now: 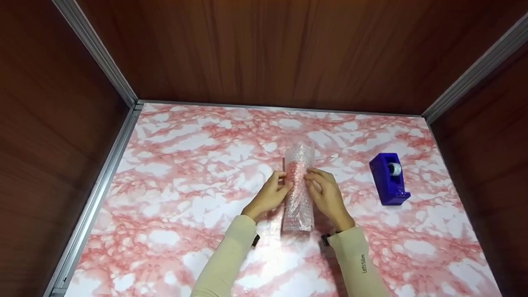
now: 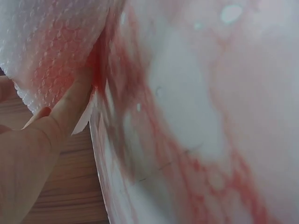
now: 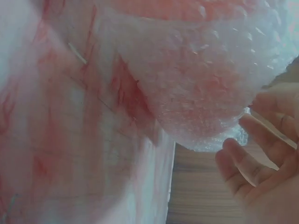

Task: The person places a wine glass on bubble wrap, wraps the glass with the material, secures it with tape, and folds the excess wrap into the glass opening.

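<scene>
A long bundle of clear bubble wrap (image 1: 300, 206) lies lengthwise on the table in the head view, with a reddish patch showing through its middle. My left hand (image 1: 272, 192) grips its left side, thumb on top and fingers at the edge. In the left wrist view, a digit of this hand presses along the bubbly surface (image 2: 60, 51). On the other side, my right hand (image 1: 326, 192) touches the bundle's right edge with loosely bent fingers. The right wrist view shows those fingers (image 3: 261, 140) spread apart, tips right at the wrap (image 3: 196, 84).
A blue tape dispenser (image 1: 387, 179) with a roll of clear tape (image 1: 394, 169) stands to the right of the bundle. The table (image 1: 165, 206) has a red and white marbled top. Dark wooden panels (image 1: 264, 53) with metal edging close in its back and sides.
</scene>
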Available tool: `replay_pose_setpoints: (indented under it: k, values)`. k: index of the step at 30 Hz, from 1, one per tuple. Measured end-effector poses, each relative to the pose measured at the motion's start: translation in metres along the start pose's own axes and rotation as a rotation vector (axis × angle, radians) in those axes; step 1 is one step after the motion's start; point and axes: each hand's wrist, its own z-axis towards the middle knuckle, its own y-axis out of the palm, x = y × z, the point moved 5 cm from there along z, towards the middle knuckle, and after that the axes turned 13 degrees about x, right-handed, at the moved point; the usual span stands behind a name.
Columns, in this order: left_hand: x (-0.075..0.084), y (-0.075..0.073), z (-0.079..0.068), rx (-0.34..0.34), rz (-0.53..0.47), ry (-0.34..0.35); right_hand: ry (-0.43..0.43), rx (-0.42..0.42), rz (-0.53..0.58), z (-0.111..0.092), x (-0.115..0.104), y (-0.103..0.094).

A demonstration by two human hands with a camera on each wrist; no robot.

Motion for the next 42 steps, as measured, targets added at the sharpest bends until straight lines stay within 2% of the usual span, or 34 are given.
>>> replay_pose_setpoints:
  k: [4,9,12,16,21,26,32,38,42]
  values:
    - [-0.003,0.001,-0.001,-0.015,-0.005,-0.006,-0.085,-0.022,-0.047,0.000,-0.003,0.002]
    - [-0.003,-0.001,-0.001,0.006,0.002,0.012,-0.115,-0.082,-0.111,0.002,-0.006,0.004]
    - [0.002,-0.006,0.001,0.039,0.044,0.080,-0.102,-0.118,-0.153,0.003,-0.007,0.004]
    - [0.016,-0.009,0.009,0.055,0.097,0.209,-0.087,-0.138,-0.169,0.005,-0.006,0.004]
    - [0.033,-0.009,0.016,-0.021,0.217,0.312,-0.082,-0.137,-0.180,0.007,-0.006,0.003]
    - [0.039,-0.005,0.022,-0.110,0.349,0.378,-0.069,-0.152,-0.193,0.002,-0.007,0.004]
    - [0.038,-0.005,0.027,-0.167,0.423,0.340,-0.062,-0.164,-0.172,0.001,-0.005,0.005]
    - [0.038,-0.006,0.028,-0.176,0.419,0.321,-0.069,-0.155,-0.113,0.003,-0.003,0.004]
    - [0.038,-0.007,0.029,-0.179,0.420,0.311,-0.108,-0.157,-0.075,0.003,-0.002,0.002]
